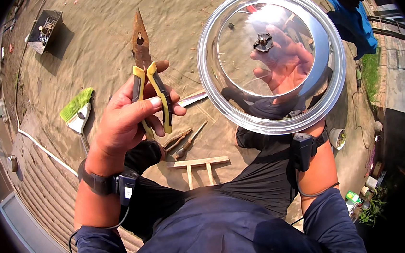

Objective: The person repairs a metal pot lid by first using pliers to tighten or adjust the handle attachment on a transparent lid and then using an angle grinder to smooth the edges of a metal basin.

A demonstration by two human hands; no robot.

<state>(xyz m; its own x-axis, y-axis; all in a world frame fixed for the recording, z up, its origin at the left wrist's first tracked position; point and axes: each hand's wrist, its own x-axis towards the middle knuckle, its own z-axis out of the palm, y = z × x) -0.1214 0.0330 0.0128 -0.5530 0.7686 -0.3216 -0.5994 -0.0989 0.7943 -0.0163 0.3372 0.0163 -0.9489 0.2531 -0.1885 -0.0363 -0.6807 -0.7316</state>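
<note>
My left hand (125,109) is closed around long-nose pliers (142,59) with rusty jaws and yellow-and-black handles. Their tip points up and away from me, and the jaws look closed. To the right, my right hand (286,66) supports a round clear glass pot lid (212,87) from beneath; its fingers show through the glass, curled up against it. At the lid's centre sits a dark, ragged fitting (263,43), broken or burnt in look. A gap separates the pliers from the lid. Bright glare covers the far part of the glass.
On the ground between my feet lie a second pair of pliers (177,139) and a screwdriver (189,142). Closer stands a small wooden stool (198,162). A green broom (79,111) and a tool bin (52,37) are left; blue cloth (355,24) and a pale bucket (337,139) are right.
</note>
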